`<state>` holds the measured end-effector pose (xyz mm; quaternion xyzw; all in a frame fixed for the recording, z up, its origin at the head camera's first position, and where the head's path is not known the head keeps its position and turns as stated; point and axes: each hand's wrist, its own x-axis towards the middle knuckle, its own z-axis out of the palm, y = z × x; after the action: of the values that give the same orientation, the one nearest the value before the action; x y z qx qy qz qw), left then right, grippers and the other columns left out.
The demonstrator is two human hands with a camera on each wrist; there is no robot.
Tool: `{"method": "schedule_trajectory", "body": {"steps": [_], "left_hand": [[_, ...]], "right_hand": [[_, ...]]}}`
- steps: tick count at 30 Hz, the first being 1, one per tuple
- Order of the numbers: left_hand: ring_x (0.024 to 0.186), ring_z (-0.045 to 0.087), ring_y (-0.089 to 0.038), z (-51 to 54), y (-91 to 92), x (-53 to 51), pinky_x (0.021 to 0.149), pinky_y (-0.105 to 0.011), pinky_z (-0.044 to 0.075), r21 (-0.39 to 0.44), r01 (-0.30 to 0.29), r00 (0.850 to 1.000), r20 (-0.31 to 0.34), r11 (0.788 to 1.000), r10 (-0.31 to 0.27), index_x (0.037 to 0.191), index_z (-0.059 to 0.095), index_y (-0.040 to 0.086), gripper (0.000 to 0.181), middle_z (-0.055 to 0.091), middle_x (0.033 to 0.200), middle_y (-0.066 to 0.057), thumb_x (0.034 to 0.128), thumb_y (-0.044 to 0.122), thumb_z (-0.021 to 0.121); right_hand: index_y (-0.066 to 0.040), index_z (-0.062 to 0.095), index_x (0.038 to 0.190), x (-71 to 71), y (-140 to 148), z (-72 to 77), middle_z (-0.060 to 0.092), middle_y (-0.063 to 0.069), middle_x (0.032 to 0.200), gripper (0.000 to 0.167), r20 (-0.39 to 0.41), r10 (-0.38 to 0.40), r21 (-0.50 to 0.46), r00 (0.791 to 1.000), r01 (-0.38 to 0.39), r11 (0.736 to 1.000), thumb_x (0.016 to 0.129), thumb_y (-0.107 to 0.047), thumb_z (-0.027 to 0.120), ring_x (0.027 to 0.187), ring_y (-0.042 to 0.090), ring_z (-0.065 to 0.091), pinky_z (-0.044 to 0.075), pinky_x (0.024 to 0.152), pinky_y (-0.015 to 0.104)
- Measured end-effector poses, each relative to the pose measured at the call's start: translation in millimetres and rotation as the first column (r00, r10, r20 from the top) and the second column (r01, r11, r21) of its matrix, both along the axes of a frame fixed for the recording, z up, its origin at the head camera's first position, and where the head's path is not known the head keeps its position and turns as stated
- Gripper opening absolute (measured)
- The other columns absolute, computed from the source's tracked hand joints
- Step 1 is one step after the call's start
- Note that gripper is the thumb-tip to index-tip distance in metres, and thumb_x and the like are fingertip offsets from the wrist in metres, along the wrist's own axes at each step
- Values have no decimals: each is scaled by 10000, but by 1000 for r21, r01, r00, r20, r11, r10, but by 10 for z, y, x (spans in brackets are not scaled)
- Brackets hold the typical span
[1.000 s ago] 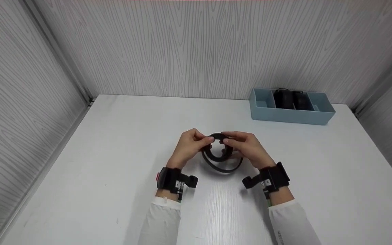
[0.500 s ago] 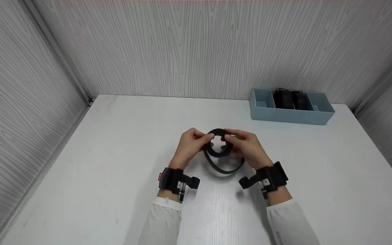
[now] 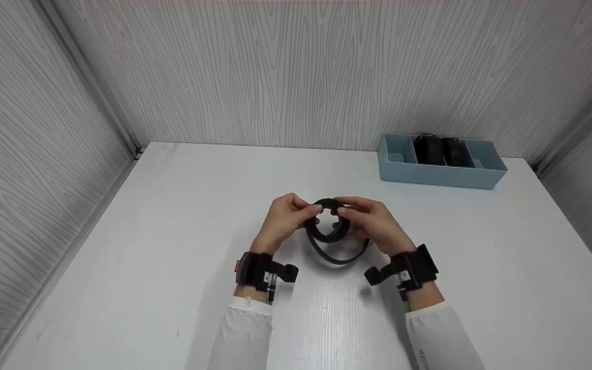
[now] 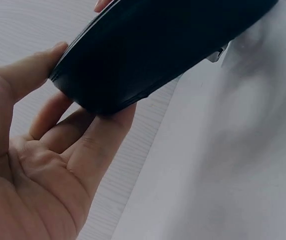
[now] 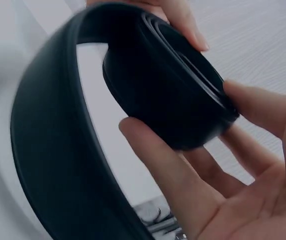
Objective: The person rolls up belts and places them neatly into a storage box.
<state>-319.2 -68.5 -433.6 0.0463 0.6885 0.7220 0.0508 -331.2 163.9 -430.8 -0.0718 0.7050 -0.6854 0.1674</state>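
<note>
A black belt (image 3: 329,238) is rolled into a ring-shaped coil between my two hands, with an outer length hanging in a wide loop below it. My left hand (image 3: 283,218) pinches the coil's left side between thumb and fingers. On the opposite side, my right hand (image 3: 380,223) grips the coil the same way. The right wrist view shows the layered coil (image 5: 157,80) and the loose loop (image 5: 63,135) separately. Low in that view, part of a metal buckle (image 5: 162,225) shows. The left wrist view has the belt's broad dark face (image 4: 147,50) above the left fingers.
At the table's back right stands a blue divided box (image 3: 440,176). Its middle compartments hold black rolled items (image 3: 432,149). The white table (image 3: 198,231) is bounded by a grey wood-patterned back wall (image 3: 296,77) and side walls.
Both hands and the coil rose slightly, then came back down close to their earlier position. The loose loop shifted a little beneath. The hold of both hands looks much the same.
</note>
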Motion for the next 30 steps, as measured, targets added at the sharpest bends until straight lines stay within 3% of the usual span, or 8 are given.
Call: {"method": "schedule_trajectory", "body": {"steps": [5, 8, 14, 20, 23, 26, 30], "left_hand": [[824, 748, -164, -5, -6, 11, 796, -307, 599, -115, 72, 997, 12, 991, -71, 977, 644, 19, 241, 734, 1076, -285, 925, 181, 815], [827, 747, -165, -4, 0, 15, 794, -308, 598, -132, 76, 997, 16, 988, -75, 977, 647, 18, 250, 735, 1073, -282, 923, 193, 817], [802, 725, -153, -6, 56, 9, 744, -262, 565, -107, -17, 1000, -8, 994, 16, 1000, 657, 17, 264, 758, 992, -205, 929, 216, 814], [812, 740, -163, -36, 146, 5, 732, -252, 559, -58, -108, 993, -46, 992, 106, 1034, 637, -8, 271, 741, 922, -130, 934, 184, 802], [809, 744, -165, -41, 156, 5, 743, -256, 572, -50, -121, 992, -54, 991, 118, 1031, 636, -11, 255, 736, 954, -185, 934, 158, 800], [788, 737, -159, -35, 142, 1, 737, -260, 575, -50, -107, 993, -59, 993, 104, 1019, 642, -12, 239, 737, 983, -236, 940, 153, 796], [766, 736, -157, -36, 109, -9, 739, -274, 584, -62, -19, 999, -48, 998, 16, 1008, 643, -5, 221, 743, 1004, -261, 944, 146, 792]], "right_hand": [[-77, 674, 1372, 0, 63, 2, 678, 113, 1030, 467, -55, 61, 121, 997, -54, 991, 955, -255, 787, 791, 181, 668, 614, 698, 344], [-71, 677, 1367, -6, 75, -7, 689, 134, 1039, 460, -74, 75, 133, 994, -65, 989, 957, -250, 785, 770, 178, 665, 606, 665, 334], [-102, 689, 1360, -14, 47, -17, 700, 234, 1157, 418, -69, 12, 96, 998, -6, 995, 982, -265, 755, 807, 182, 673, 575, 665, 334], [-117, 665, 1389, 3, 7, -9, 712, 169, 1154, 439, -35, -108, 40, 994, 109, 993, 990, -282, 746, 801, 167, 661, 581, 659, 325], [-115, 655, 1397, 2, 4, -10, 700, 183, 1193, 454, -29, -113, 37, 993, 114, 993, 988, -288, 749, 840, 161, 687, 607, 710, 360], [-125, 659, 1393, -4, 22, -1, 681, 216, 1254, 449, -27, -95, 48, 995, 96, 994, 986, -291, 750, 869, 171, 696, 616, 783, 424], [-118, 665, 1387, -10, 62, 13, 660, 246, 1221, 439, -29, -25, 73, 999, 27, 997, 985, -275, 748, 846, 192, 693, 619, 789, 475]]}}
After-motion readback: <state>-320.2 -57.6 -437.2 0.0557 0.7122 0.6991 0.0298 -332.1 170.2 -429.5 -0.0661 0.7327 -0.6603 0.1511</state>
